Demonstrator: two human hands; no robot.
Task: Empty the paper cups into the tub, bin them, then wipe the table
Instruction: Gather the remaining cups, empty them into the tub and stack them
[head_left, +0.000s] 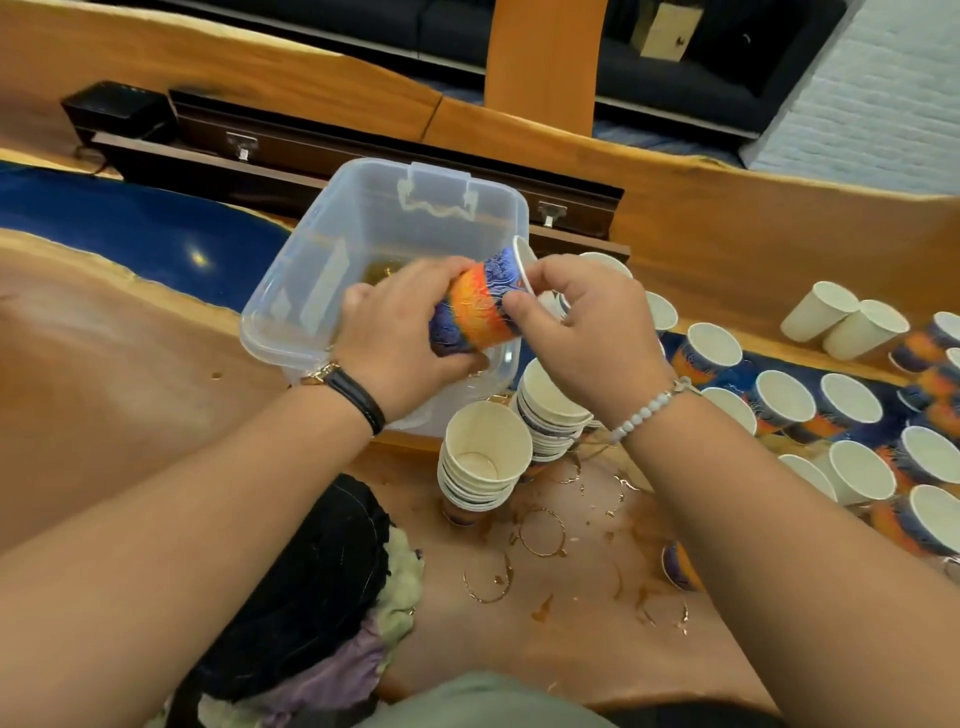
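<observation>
Head view | left hand (400, 332) wraps the base of a printed paper cup (478, 306), tipped sideways | right hand (587, 332) pinches its rim | clear plastic tub (311, 249) under the grip, brown liquid inside | nested cup stacks (485, 457) just nearside of the grip | wet rings on wooden table (130, 415)

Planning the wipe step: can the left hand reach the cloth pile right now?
Likely not yet: the left hand grips the patterned paper cup over the clear tub. The cloth pile lies uncovered at the near table edge, so once freed the path looks clear.
</observation>
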